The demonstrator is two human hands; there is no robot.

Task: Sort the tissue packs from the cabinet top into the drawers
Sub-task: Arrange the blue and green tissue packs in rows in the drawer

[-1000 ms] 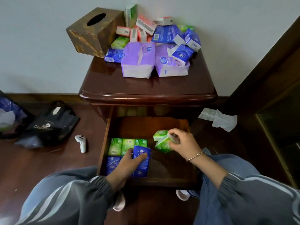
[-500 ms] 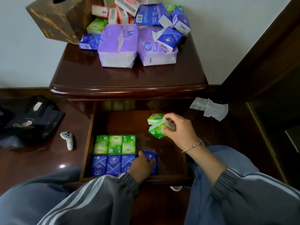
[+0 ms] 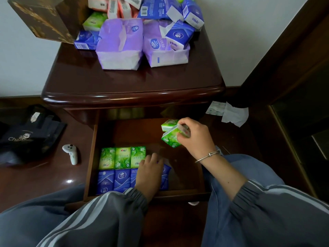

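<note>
The open drawer (image 3: 187,191) of the dark wooden cabinet (image 3: 135,93) holds a row of green tissue packs (image 3: 122,157) and, in front of it, a row of blue tissue packs (image 3: 114,180). My left hand (image 3: 149,173) lies over the right end of the blue row, fingers on the last blue pack (image 3: 166,173). My right hand (image 3: 194,138) holds two green packs (image 3: 170,135) above the drawer's right side. Purple (image 3: 121,41), blue, green and pink packs are heaped on the cabinet top.
A brown tissue box (image 3: 46,16) stands at the cabinet top's back left. On the floor lie a white controller (image 3: 71,153), a dark bag (image 3: 26,136) at the left and crumpled paper (image 3: 229,113) at the right. My knees flank the drawer.
My left hand set the blue pack down at the right end of the blue row. My right hand kept the green packs over the drawer. The camera moved closer and tilted down.
</note>
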